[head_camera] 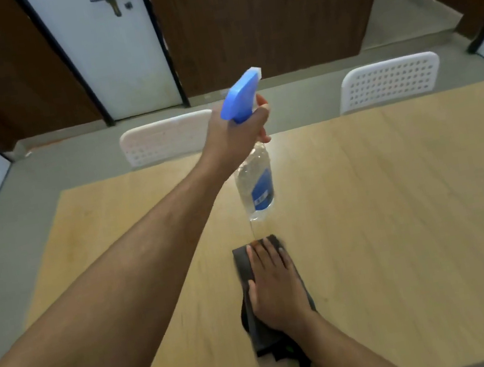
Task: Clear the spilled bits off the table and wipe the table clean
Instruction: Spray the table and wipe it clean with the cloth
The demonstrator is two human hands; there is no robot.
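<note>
Cloth [258, 323], dark grey, lies low in the frame's centre on the wooden bench [396, 206], pressed flat under the right hand [275, 289], fingers straight and slightly apart. Above it, the left hand [239, 131] holds a spray bottle [255, 187] aloft, fingers wrapped round its neck

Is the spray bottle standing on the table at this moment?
No. The left hand grips the spray bottle by its neck and holds it in the air above the table.
</note>
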